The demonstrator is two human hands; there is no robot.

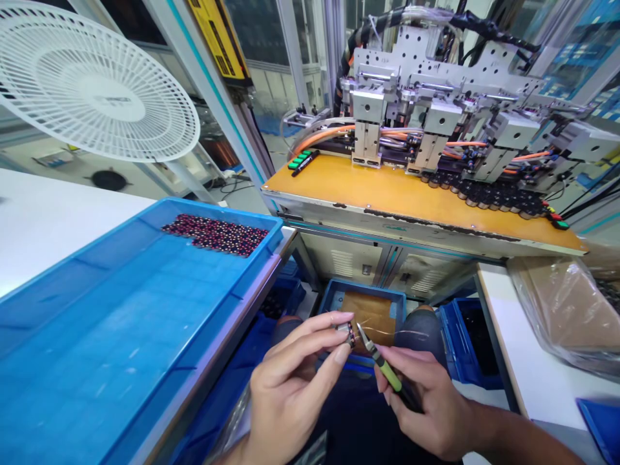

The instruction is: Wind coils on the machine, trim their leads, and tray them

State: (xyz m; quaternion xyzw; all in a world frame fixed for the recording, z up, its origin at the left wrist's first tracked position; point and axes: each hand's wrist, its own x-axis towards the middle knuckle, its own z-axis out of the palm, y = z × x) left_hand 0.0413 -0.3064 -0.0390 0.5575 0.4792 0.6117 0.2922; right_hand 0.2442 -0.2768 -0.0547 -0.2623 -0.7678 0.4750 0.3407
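Observation:
My left hand (290, 381) pinches a small dark coil part (347, 334) between thumb and fingertips, low in the middle of the view. My right hand (426, 400) is closed round a small cutter with green-and-black handles (387, 371). The cutter's metal tip touches the coil, and thin copper wire (387, 330) trails off to the right. Both hands hover over my lap, above a small blue bin (334, 294) on the floor.
A large blue tray (121, 310) at the left holds a heap of several dark red coils (217, 234) in its far corner. Ahead stands a machine with an orange deck (387, 190) and a row of black coils (489, 194). A white fan (92, 84) is upper left; a plastic bag (562, 310) lies right.

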